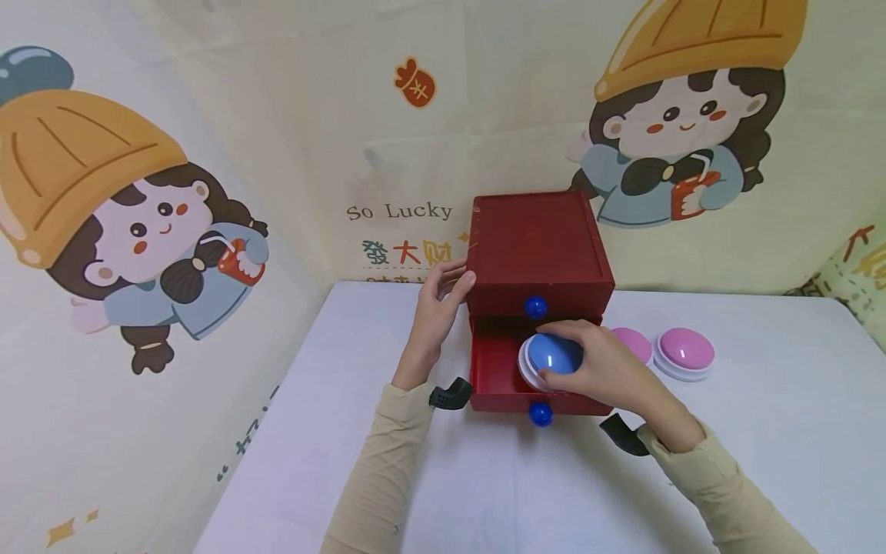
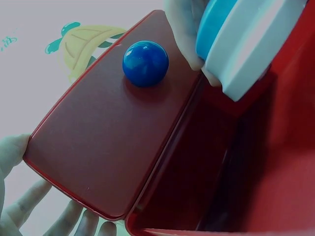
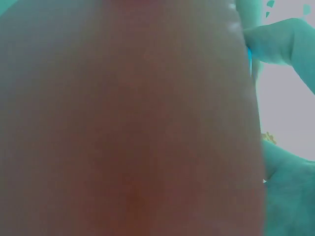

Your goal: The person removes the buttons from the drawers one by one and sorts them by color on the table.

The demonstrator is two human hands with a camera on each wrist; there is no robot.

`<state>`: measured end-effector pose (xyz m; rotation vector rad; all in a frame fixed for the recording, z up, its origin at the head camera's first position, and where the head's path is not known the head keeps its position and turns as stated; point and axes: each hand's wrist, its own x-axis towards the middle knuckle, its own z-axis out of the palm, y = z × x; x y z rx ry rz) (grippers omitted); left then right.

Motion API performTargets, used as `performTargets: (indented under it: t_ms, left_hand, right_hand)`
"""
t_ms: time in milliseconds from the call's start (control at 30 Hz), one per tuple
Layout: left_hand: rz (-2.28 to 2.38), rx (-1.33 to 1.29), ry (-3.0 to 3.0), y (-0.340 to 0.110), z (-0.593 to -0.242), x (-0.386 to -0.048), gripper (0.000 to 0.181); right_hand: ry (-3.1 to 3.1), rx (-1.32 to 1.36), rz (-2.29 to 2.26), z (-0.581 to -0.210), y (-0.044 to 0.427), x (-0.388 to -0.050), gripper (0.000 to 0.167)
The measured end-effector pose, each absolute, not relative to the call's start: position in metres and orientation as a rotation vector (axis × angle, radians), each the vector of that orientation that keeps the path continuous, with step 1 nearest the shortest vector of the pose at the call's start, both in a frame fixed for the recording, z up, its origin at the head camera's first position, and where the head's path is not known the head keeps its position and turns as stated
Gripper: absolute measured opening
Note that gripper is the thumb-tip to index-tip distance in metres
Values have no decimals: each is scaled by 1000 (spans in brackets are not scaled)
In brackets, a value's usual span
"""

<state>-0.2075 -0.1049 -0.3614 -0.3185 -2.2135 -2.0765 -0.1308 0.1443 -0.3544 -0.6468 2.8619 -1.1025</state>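
Note:
A red two-drawer box stands against the back wall, its lower drawer pulled out. My right hand grips a round push button with a blue dome and white base, over the open drawer. In the left wrist view this button is tilted above the drawer's inside. Against the box's left side, by the upper drawer, my left hand rests with its fingers extended. A blurred reddish surface fills most of the right wrist view, hiding the button's base.
Two pink-domed push buttons sit on the white table right of the box: one pink button in full view, the other pink button partly behind my right hand. Blue ball knobs stick out from both drawer fronts. A printed cloth hangs behind.

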Motion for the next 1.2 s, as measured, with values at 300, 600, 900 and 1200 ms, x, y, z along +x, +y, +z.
performTargets:
  t_ms: [300,600,900,1200]
  left_hand:
    - [-2077,-323,-2194,-105,-365,-210,39]
    - [-2113,-307,-2221,-103,-346,-197,42]
    - [-2117,-305,-2224,-103,-336,-190,41]
    - [-2123,-326,-2231,-103,-337,-189,43]
  right_hand:
    - [2920,-643,-1073,-349,149,-123,66]
    - [2946,-658,-1137,-342,154,-118,65]
    - [2945,-672,-1193,-337,161,-115,65]
    - [2956,-676,-1223,-336,170,-110,62]
